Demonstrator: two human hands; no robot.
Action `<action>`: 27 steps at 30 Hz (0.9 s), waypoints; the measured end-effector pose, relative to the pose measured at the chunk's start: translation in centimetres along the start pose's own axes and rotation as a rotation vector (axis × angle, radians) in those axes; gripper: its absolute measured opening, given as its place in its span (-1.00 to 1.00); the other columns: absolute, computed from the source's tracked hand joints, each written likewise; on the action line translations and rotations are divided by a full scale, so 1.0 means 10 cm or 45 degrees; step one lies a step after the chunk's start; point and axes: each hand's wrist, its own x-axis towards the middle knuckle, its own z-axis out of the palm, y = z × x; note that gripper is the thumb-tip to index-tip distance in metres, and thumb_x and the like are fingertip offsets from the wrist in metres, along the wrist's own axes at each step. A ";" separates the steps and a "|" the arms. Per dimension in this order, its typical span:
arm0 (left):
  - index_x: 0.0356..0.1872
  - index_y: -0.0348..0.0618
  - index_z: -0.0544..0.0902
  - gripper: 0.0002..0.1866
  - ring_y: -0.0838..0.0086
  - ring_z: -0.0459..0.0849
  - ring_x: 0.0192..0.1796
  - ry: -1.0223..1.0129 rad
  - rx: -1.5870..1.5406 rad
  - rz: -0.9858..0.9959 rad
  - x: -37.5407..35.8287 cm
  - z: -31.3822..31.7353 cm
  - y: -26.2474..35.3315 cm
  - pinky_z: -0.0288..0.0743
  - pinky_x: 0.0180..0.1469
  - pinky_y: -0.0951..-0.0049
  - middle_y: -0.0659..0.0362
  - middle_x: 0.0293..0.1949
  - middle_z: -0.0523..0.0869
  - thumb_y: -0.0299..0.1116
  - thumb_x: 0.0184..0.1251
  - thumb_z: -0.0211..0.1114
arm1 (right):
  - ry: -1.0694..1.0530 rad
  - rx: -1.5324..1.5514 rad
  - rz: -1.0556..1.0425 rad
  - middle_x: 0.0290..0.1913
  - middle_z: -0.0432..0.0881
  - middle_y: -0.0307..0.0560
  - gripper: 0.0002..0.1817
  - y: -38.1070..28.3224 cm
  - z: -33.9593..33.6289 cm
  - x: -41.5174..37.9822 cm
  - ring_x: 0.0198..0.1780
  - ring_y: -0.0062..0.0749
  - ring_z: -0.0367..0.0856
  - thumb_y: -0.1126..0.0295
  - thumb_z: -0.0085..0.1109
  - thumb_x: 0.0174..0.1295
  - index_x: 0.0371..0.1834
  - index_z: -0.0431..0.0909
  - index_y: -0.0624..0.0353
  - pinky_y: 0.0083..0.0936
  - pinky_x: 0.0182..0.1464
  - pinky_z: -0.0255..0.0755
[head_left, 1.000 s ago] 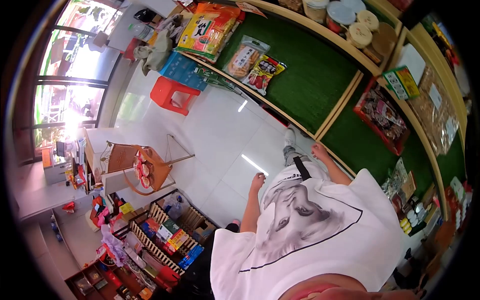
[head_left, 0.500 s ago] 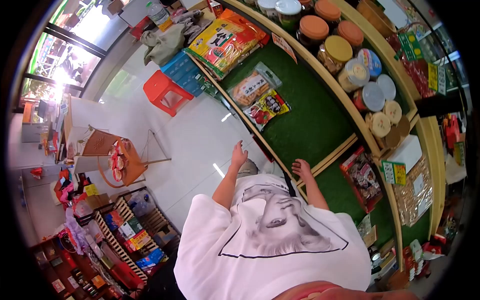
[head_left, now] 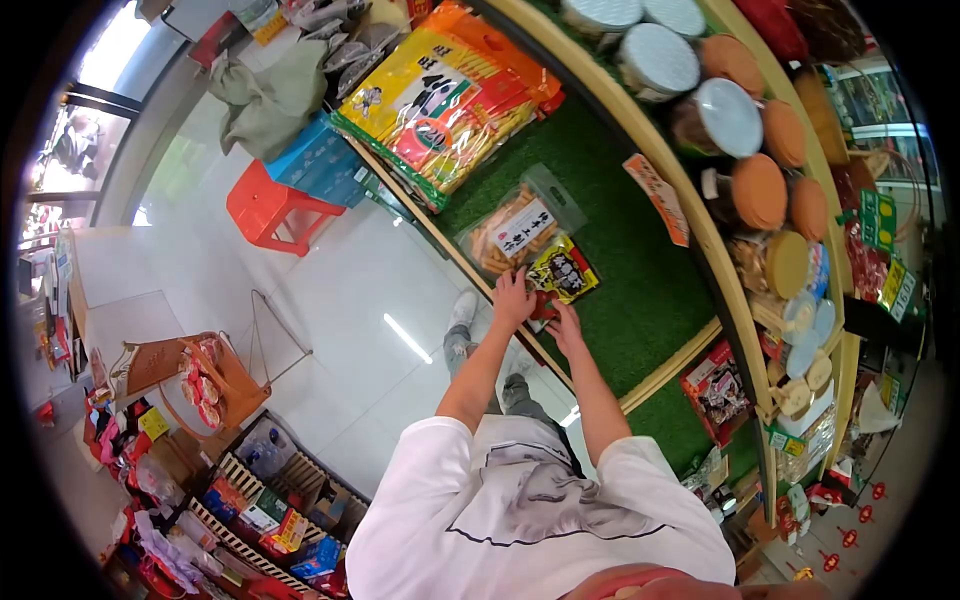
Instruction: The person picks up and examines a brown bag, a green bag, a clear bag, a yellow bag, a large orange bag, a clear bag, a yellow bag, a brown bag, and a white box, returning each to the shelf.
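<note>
On the green mat of the shelf lies a black and yellow snack packet with red pictures at its lower end. My left hand touches that packet's lower left edge, fingers bent over it. At its lower right edge is my right hand, with fingers curled near the red part. The packet still rests on the mat. A clear bag of brown sticks with a white label lies just above, partly beside the packet.
A large yellow and red snack bag lies at the shelf's upper left. Lidded jars line the raised tier on the right. A red stool and an orange basket stand on the left.
Both hands have moved up and forward from in front of the shelf to the snack packet. The view has come closer to the shelf, and my feet now show below.
</note>
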 end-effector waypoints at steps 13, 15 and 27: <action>0.06 -0.10 0.54 -0.31 -0.01 0.54 0.10 -0.539 -0.058 -0.097 -0.05 0.03 -0.01 0.37 0.13 0.01 -0.13 -0.01 0.58 0.22 0.02 0.24 | 0.205 -0.101 -0.509 -0.25 0.58 -0.28 -0.80 0.20 -0.03 -0.45 -0.24 -0.61 0.52 0.32 0.19 0.28 -0.13 0.54 0.19 -0.61 -0.19 0.41; 0.04 -0.34 0.55 -0.20 0.06 0.63 0.03 -0.651 -0.311 -0.018 -0.19 0.48 -0.29 0.49 0.03 0.21 -0.21 -0.12 0.64 0.28 0.06 0.22 | 0.193 -0.008 -0.504 -0.25 0.60 -0.26 -0.80 0.49 -0.37 -0.55 -0.21 -0.64 0.53 0.32 0.17 0.30 -0.14 0.54 0.20 -0.63 -0.15 0.42; 0.25 -0.10 0.38 -0.54 0.48 0.65 -0.15 -1.781 -0.829 -0.503 -2.90 1.05 1.05 0.58 -0.18 0.48 0.21 0.00 0.61 -0.26 0.38 0.22 | 0.365 0.799 -0.831 -0.11 0.61 -0.28 -0.69 2.25 -2.15 -2.95 -0.11 -0.65 0.51 0.37 0.17 0.28 0.06 0.50 0.23 -0.64 -0.02 0.42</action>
